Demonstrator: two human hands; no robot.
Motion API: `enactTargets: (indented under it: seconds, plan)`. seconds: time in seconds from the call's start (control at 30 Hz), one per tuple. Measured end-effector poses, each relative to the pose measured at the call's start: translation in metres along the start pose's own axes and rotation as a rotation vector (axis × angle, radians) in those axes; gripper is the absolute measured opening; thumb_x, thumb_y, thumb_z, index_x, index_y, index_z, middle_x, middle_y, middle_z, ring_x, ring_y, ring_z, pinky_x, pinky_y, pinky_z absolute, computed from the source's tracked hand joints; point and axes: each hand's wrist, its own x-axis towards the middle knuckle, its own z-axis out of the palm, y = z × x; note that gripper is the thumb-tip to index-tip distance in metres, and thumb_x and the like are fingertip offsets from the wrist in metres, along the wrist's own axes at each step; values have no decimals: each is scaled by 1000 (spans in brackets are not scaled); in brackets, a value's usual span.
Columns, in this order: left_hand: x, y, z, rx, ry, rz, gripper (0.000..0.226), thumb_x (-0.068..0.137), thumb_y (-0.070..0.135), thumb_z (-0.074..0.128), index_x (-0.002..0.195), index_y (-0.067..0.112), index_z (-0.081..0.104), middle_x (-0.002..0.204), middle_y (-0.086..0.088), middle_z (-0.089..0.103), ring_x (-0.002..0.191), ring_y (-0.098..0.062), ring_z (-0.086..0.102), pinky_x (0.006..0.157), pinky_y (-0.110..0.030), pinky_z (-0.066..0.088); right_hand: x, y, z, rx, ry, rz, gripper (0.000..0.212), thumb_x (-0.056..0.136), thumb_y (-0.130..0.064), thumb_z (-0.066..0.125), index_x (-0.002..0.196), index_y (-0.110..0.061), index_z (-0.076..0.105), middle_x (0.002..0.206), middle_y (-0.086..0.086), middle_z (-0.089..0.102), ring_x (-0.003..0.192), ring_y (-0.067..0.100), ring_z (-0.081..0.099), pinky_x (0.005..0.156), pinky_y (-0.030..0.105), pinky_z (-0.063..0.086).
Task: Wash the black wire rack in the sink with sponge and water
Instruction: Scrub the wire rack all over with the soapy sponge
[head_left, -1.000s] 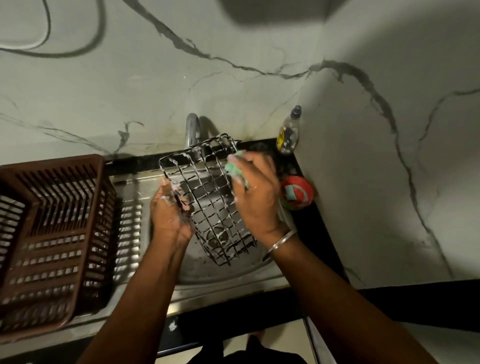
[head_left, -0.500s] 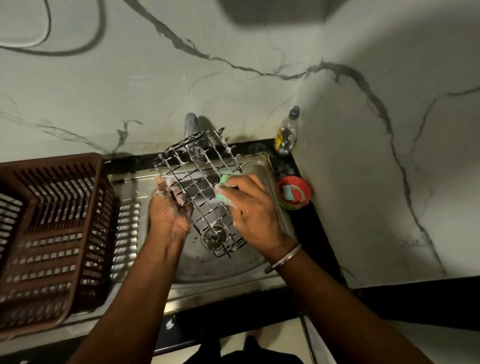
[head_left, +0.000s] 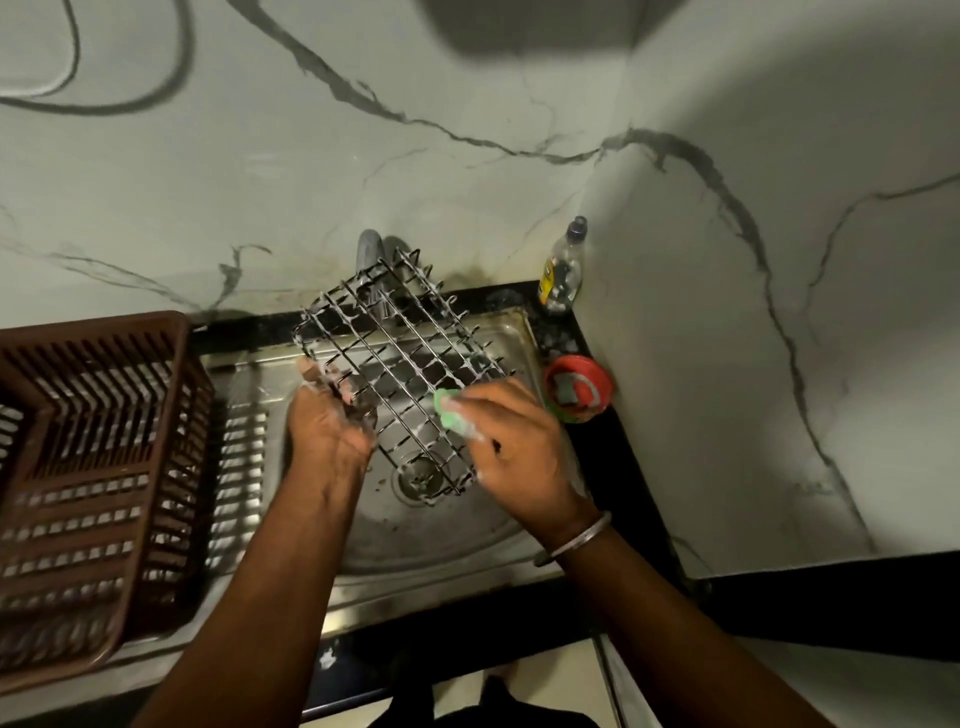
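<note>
Since 1 s ago the wire rack (head_left: 400, 358) has been swung from a steep tilt to a flatter one, & the sponge (head_left: 451, 413) has been drawn down from the rack's upper R edge to its lower R side. The rack is held over the sink (head_left: 441, 540), far end in front of the tap (head_left: 368, 249), near corner above the drain (head_left: 415, 475); whether that corner touches the basin cannot be told. White suds are seen along the wires. The rack's L edge is gripped by the L hand (head_left: 327, 421), fingers curled round the wires & foam-smeared. The green sponge is pinched in the R hand (head_left: 519, 452) & pressed against the rack's R side. The hands are kept apart w/ the rack between them. Just R of the sink a red tub (head_left: 576, 389) w/ green rim is set on the black counter (head_left: 613, 467); no writing on it can be read. In the back corner a clear bottle (head_left: 562, 270) w/ dark cap & yellow label is stood; label text is too small to be read. At L, a brown slatted crate (head_left: 98, 467) is set on the drainboard.
</note>
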Motion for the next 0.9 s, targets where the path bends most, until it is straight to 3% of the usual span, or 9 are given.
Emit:
enactTargets:
  seconds: [0.13, 0.2, 0.27, 0.37, 0.47, 0.53, 0.63, 0.8, 0.9]
  plan:
    - [6, 1, 0, -74, -10, 42, 26, 108, 42, 56, 120, 20, 64, 68, 9, 56, 56, -4, 46, 49, -22, 39, 27, 2, -14, 402, 231, 675, 40, 92, 3, 73, 104, -35, 81, 99, -8, 80, 90, 27, 76, 77, 35, 62]
    - [5, -1, -1, -76, -33, 61, 25, 107, 43, 58, 112, 20, 65, 69, 10, 56, 56, -4, 47, 48, -21, 41, 39, 6, -16, 510, 220, 817, 40, 94, 2, 71, 96, -37, 79, 96, -13, 80, 90, 15, 77, 71, 29, 61]
    - [3, -4, -1, -57, -56, 92, 27, 107, 46, 58, 102, 21, 65, 69, 10, 56, 56, -5, 47, 46, -21, 41, 48, 12, -17, 502, 173, 840, 34, 96, 1, 69, 104, -31, 75, 100, -10, 80, 81, 6, 75, 63, 24, 59]
    - [-1, -7, 0, 0, -58, 160, 28, 106, 46, 60, 101, 19, 67, 70, 10, 58, 56, -5, 47, 43, -21, 41, 60, 22, -20, 573, 60, 888, 25, 101, -1, 62, 119, -16, 71, 118, 9, 75, 72, 11, 75, 51, 22, 53]
    - [-10, -7, 5, 35, -69, 214, 26, 105, 43, 60, 93, 21, 64, 71, 9, 59, 55, -4, 48, 42, -19, 40, 64, 36, -26, 796, -57, 820, 35, 94, -1, 58, 127, -7, 66, 127, 16, 69, 103, 29, 74, 76, 38, 61]
    - [-15, -7, 8, 52, -71, 237, 27, 105, 43, 60, 91, 21, 63, 70, 9, 59, 55, -4, 49, 42, -20, 40, 64, 39, -29, 866, -70, 799, 47, 82, -1, 56, 129, -4, 64, 127, 23, 66, 112, 34, 68, 87, 43, 60]
    - [-25, -8, 15, 60, -77, 252, 27, 106, 41, 60, 90, 20, 63, 66, 10, 59, 54, -4, 48, 43, -20, 40, 62, 45, -33, 779, -19, 829, 46, 82, 2, 59, 127, -7, 67, 129, 21, 68, 118, 35, 69, 97, 51, 59]
    - [-38, -18, 43, 118, -92, 309, 25, 109, 36, 57, 90, 21, 62, 61, 9, 56, 50, -7, 47, 43, -23, 38, 57, 82, -54, 703, 251, 907, 42, 88, 16, 59, 119, -7, 75, 119, 16, 76, 106, 33, 76, 85, 52, 64]
    - [-40, -31, 62, 191, -80, 356, 26, 111, 35, 56, 91, 18, 63, 62, 5, 54, 48, -10, 47, 41, -25, 38, 53, 114, -55, 439, 387, 940, 40, 81, 17, 62, 111, -3, 79, 105, 10, 79, 89, 19, 79, 83, 40, 65]
